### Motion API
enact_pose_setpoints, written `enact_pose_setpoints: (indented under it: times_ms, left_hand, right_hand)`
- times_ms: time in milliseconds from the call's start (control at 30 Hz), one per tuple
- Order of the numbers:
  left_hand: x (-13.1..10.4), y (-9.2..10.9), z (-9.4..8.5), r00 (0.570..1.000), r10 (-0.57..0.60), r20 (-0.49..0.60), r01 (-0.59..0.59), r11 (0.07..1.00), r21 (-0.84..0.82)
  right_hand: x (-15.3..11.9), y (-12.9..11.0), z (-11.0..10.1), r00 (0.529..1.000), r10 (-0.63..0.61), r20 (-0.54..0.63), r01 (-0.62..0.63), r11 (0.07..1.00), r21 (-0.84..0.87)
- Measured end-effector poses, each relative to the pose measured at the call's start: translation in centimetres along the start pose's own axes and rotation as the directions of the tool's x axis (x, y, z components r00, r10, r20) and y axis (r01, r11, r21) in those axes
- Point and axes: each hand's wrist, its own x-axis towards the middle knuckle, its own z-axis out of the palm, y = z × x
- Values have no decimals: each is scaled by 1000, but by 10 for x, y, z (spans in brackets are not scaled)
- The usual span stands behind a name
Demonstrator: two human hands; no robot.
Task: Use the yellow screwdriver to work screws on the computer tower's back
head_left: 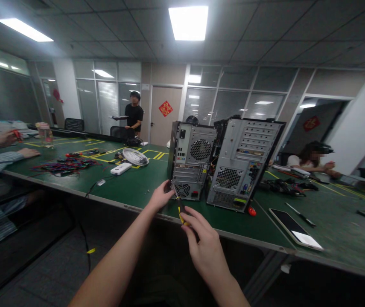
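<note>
Screwdriver (180, 208) pinched by the fingers of the right hand (205, 242) points its long axis far and slightly left, to the lower edge of the left computer tower (191, 164), beside the left hand (159, 196), its grip indeterminable.

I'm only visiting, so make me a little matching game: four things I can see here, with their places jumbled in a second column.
1. Screwdriver
2. Left hand
3. Phone
4. Heap of coloured wires

A. Right of the right computer tower
B. Left part of the table
C. In the right hand
D. At the lower corner of the left computer tower

Pairs: 1-C, 2-D, 3-A, 4-B
</note>
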Motion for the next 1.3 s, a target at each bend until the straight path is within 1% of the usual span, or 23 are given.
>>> enact_pose_setpoints:
  times_ms: [200,333,433,533,767,933,1133,1300]
  left_hand:
    - [0,0,-1,1000,-25,-18,25,1000,9]
    - [-1,2,-1,1000,-20,-12,20,1000,21]
    - [-2,4,-1,1000,-19,-6,19,1000,20]
    - [-2,5,-1,1000,-19,-7,19,1000,10]
    - [1,-4,0,1000,-17,-17,17,1000,-25]
    - [2,-8,1,1000,-16,-19,16,1000,-15]
    - [1,-4,2,1000,-13,-9,13,1000,-26]
    - [1,-5,2,1000,-24,-8,24,999,-32]
  right_hand:
    - [4,-5,0,997,63,-42,-62,998,31]
    - [3,-6,2,998,10,-60,-9,1000,15]
    - [2,-4,1,999,-38,-34,37,999,-26]
    - [1,-3,-1,999,-52,-5,52,998,-34]
    - [4,-4,2,996,68,-58,-66,997,38]
    - [3,-5,1,997,48,-63,-47,998,29]
    - [1,-3,-3,1000,6,-15,-6,1000,16]
    - [3,-5,-1,997,55,-62,-53,998,35]
